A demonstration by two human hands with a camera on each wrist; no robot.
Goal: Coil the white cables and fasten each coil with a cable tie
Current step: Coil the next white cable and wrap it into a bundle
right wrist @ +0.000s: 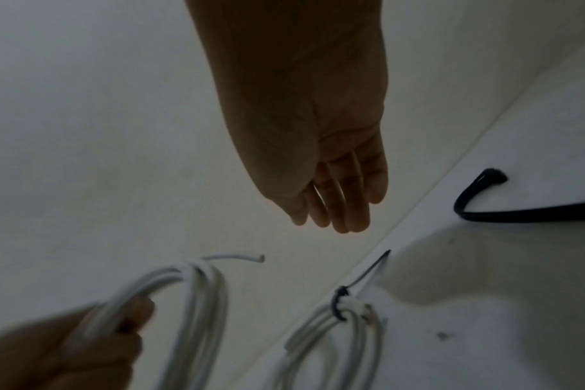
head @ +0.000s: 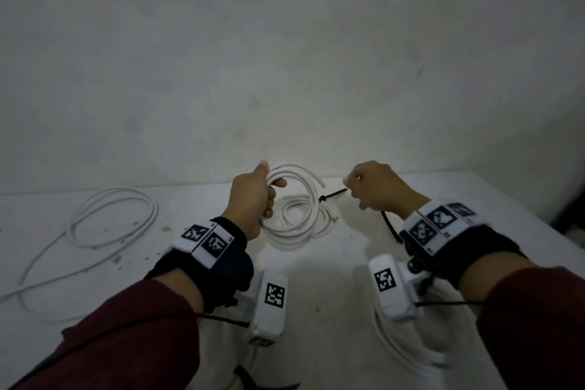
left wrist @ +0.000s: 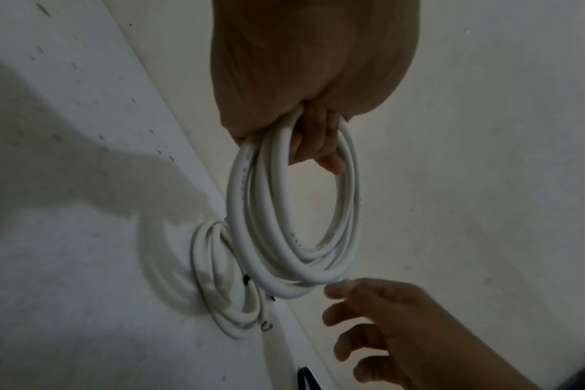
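My left hand (head: 257, 196) grips a coil of white cable (head: 294, 168) and holds it upright above the white table (head: 332, 263); its loops (left wrist: 284, 211) hang below the fingers and a free end (right wrist: 259, 258) sticks out. Behind it a second coil (left wrist: 211, 264) lies on the table, bound by a black cable tie (head: 323, 198) whose tail (right wrist: 368, 274) points toward my right hand. My right hand (head: 373, 187) hovers just right of both coils with relaxed, loosely curled fingers (right wrist: 338, 208) that hold nothing.
A loose white cable (head: 110, 218) sprawls over the table's left side, and another white cable (head: 399, 348) lies near the front right. A black strap (right wrist: 478, 205) rests on the table under my right wrist. A pale wall (head: 285, 57) rises behind the table.
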